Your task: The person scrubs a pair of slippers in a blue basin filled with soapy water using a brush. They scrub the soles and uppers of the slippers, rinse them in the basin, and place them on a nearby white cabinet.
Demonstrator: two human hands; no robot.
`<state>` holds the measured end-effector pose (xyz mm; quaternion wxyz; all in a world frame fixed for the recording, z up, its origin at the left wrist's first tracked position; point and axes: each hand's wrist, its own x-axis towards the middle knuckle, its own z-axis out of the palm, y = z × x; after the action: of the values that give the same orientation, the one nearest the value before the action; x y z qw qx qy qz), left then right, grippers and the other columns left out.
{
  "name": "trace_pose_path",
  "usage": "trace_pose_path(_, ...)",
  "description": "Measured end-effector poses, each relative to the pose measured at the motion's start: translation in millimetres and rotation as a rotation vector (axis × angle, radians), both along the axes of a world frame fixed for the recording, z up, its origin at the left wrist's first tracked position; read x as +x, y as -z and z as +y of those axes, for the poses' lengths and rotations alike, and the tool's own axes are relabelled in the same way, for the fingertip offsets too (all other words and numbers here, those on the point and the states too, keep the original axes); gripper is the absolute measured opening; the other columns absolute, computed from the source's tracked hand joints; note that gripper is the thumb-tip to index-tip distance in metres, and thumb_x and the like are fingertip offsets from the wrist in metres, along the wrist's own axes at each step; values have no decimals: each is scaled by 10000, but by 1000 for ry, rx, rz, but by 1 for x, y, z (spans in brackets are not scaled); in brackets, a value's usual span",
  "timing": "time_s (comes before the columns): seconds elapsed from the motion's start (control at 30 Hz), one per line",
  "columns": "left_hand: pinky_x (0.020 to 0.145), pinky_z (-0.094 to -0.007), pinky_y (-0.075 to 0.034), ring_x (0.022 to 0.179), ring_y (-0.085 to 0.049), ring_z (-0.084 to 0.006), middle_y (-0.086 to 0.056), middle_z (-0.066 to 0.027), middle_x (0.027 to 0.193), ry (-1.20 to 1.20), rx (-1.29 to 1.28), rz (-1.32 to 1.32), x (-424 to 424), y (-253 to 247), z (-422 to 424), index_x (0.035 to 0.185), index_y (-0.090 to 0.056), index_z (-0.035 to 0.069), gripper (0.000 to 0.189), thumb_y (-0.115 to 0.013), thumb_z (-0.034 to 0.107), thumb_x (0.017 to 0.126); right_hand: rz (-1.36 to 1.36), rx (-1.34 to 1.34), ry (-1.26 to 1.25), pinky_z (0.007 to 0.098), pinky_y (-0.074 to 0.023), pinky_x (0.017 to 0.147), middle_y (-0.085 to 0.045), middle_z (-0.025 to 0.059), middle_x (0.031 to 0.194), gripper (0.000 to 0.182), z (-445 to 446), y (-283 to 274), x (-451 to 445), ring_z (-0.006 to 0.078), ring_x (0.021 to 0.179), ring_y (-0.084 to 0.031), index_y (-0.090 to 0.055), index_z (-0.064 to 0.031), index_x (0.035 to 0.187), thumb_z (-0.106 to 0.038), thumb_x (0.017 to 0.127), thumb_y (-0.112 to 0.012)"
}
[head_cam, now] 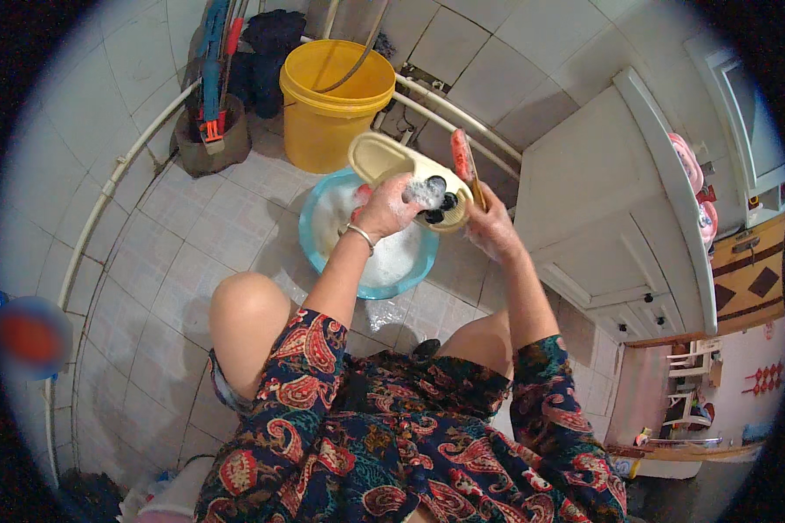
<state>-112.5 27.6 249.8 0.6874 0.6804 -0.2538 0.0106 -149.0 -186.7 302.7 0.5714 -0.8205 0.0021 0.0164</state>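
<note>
My left hand [390, 208], wet with suds and wearing a bangle at the wrist, grips a cream slipper [379, 157] with black round decorations on its strap. The slipper is tilted above a light-blue basin [312, 252]. White foam [399, 258] fills much of the basin, and something red shows in it beside my left hand. My right hand [492, 222] is closed around the handle of a scrubbing brush [462, 157], whose red bristles carry some foam. The brush stands upright close to the slipper's strap end.
Behind the basin stands a yellow plastic bucket [337, 124] with a hose in it. A dark container [212, 147] with mops or brushes is at the upper left. White pipes run along the tiled walls. A white cabinet [589, 216] stands at the right.
</note>
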Motion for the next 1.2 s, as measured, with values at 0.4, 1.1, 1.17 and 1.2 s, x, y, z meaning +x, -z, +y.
trace_pose_path(0.4,1024,-396,-368,1181,-498,-266,-501,-141,1293,800,-866,855,-8,32,-7,1290,-417,-3,657,-375,541,923,333,496,30,327,-523,723,-613,95,942,333,-10,33,9,189,805,-629,-491,42,1143,-133,878,-593)
trace_pose_path(1.1,906,-392,-460,1017,-568,-236,-586,-58,1093,285,-1274,827,-4,16,11,1163,-527,120,629,-360,656,879,-379,-999,68,455,-513,573,-588,186,864,336,132,-3,-48,371,708,-626,-514,-251,1221,-297,888,-513)
trace_pose_path(1.17,899,-404,-465,1018,-572,-242,-585,-70,1099,207,-1198,904,2,19,23,1180,-522,111,505,-460,523,896,-437,-942,53,449,-507,572,-573,154,831,396,115,18,-70,351,730,-622,-500,-281,1275,-261,882,-542)
trace_pose_path(1.2,896,-411,-468,1018,-574,-245,-585,-76,1102,167,-1160,942,8,24,26,1189,-520,106,451,-511,457,905,-438,-912,45,449,-502,571,-567,146,819,412,102,27,-80,346,718,-617,-497,-286,1286,-247,879,-550)
